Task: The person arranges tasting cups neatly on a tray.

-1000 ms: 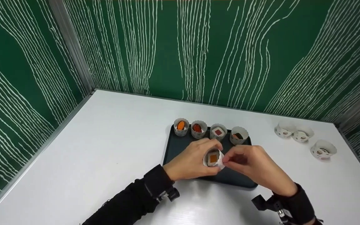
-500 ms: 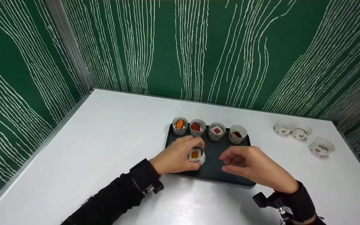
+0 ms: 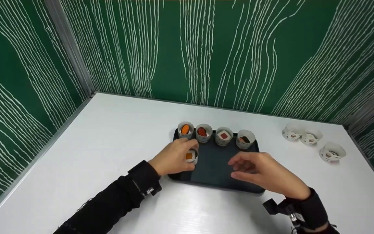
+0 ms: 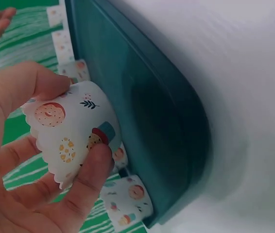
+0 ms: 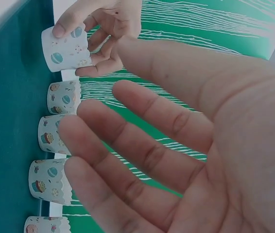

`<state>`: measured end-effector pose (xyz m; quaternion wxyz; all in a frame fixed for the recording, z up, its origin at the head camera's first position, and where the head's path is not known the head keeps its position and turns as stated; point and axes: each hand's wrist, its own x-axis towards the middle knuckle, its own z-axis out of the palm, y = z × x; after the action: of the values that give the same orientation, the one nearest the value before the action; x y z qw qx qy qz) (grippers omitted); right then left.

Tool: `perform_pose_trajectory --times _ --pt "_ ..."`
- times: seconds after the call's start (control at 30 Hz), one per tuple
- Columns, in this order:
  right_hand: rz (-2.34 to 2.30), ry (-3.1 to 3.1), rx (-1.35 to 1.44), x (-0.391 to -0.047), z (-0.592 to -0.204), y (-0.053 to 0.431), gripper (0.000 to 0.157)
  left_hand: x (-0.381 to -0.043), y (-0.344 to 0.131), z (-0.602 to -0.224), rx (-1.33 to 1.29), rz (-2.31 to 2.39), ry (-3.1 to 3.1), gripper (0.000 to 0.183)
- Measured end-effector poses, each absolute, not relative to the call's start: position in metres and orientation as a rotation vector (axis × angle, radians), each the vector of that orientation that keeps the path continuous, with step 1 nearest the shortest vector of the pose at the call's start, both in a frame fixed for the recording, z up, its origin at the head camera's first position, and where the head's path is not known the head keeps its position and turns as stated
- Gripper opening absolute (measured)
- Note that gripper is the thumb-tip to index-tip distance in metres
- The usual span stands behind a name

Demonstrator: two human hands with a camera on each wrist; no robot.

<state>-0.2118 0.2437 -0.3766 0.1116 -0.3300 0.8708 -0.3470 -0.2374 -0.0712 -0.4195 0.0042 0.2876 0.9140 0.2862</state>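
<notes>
My left hand [image 3: 174,157] grips a printed paper baking cup [image 4: 74,128] with a scalloped rim, thumb on one side and fingers on the other. Inside this cup lies a whitish square piece with an orange-brown square on top [image 3: 189,156]. The cup is over the left part of a dark tray [image 3: 216,165]; the left wrist view shows it close to the tray surface, and whether it touches is unclear. Over the tray's right side my right hand [image 3: 260,172] hovers with loosely bent fingers, holding nothing. In the right wrist view its fingers [image 5: 147,150] are spread apart.
Several filled cups line the tray's far edge: one with an orange piece [image 3: 185,130], one with a red piece [image 3: 202,131], one with a red-and-white square [image 3: 223,135], one with a dark-and-orange piece [image 3: 244,139]. More paper cups [image 3: 332,152] stand on the white table [image 3: 125,130] at right.
My right hand has let go of the cup's rim and stayed over the tray's right side. My left hand has carried the cup leftward across the tray.
</notes>
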Motion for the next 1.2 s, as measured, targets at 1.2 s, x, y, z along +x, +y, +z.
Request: perform_pose_trajectory --times 1.2 --pt "-1.036 2.512 -0.929 -0.216 -0.38 0.251 0.026 -0.258 -0.076 -0.429 0.747 0.74 2.888 0.054"
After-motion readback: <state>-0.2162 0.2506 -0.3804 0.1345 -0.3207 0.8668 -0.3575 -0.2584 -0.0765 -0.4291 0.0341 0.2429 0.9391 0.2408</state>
